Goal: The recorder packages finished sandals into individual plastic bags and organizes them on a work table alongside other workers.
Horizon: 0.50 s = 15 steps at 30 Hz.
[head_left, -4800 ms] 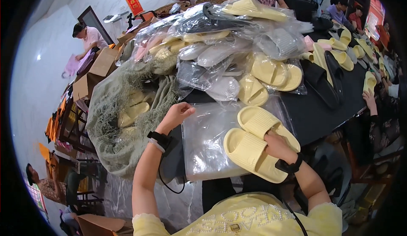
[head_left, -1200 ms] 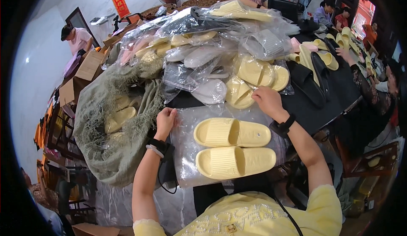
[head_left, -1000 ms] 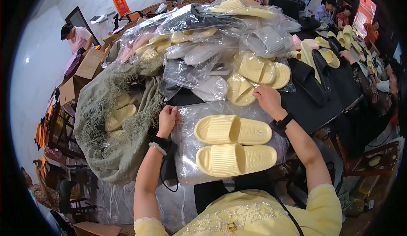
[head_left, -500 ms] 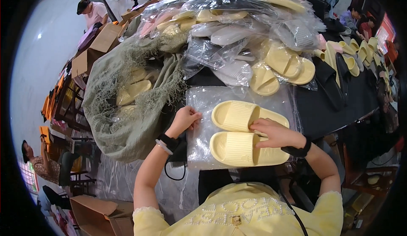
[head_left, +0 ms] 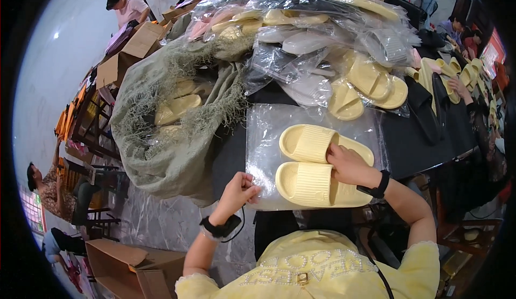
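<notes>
A pair of pale yellow slippers, the far one (head_left: 305, 142) and the near one (head_left: 305, 183), lies side by side on a clear plastic bag (head_left: 262, 129), toes to the left. My right hand (head_left: 348, 164) is closed on the pair where the two straps meet, its fingertips partly hidden under the straps. With fingers pinched together, my left hand (head_left: 239, 192) holds the bag's left edge close to its near corner.
Bagged slippers (head_left: 371, 78) are heaped behind the bag. A greenish sack (head_left: 161, 164) with slippers inside stands at left. Black slippers (head_left: 424, 108) lie on the dark table (head_left: 398, 148) at right, where another person's hand (head_left: 459, 89) reaches in. A cardboard box (head_left: 166, 269) sits lower left.
My left hand has moved down along the bag's left edge toward the near corner. My right fingers have closed in at the straps. Another person's hand has appeared at the right.
</notes>
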Motion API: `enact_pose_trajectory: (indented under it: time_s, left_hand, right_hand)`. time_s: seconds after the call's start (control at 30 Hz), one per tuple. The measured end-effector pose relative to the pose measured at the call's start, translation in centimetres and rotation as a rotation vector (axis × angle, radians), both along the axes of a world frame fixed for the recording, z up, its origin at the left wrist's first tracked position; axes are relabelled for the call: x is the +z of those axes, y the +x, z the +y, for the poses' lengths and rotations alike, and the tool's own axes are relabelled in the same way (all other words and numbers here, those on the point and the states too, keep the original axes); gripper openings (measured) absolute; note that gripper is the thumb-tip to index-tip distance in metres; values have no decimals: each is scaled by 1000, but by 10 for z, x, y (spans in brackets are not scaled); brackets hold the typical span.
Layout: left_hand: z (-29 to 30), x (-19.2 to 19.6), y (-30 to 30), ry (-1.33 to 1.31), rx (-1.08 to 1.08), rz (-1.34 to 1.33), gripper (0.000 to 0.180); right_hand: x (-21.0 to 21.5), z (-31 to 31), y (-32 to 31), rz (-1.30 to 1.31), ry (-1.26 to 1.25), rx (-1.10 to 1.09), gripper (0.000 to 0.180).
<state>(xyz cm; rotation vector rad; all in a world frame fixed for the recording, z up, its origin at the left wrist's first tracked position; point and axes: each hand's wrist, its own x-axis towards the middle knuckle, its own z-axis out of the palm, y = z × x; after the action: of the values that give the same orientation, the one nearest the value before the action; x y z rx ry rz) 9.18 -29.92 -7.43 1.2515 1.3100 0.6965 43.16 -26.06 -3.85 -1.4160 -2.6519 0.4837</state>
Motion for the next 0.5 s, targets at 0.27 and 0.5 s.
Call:
enact_pose_trajectory:
  time_s: [0.27,0.5]
  left_hand:
    - [-35,24,38,787,236,781,43]
    - [-42,-14,79,720,89,153,45]
  right_hand:
    - [42,10,8,244,-196,0,30]
    - [73,15,-35,567,-324,301,28]
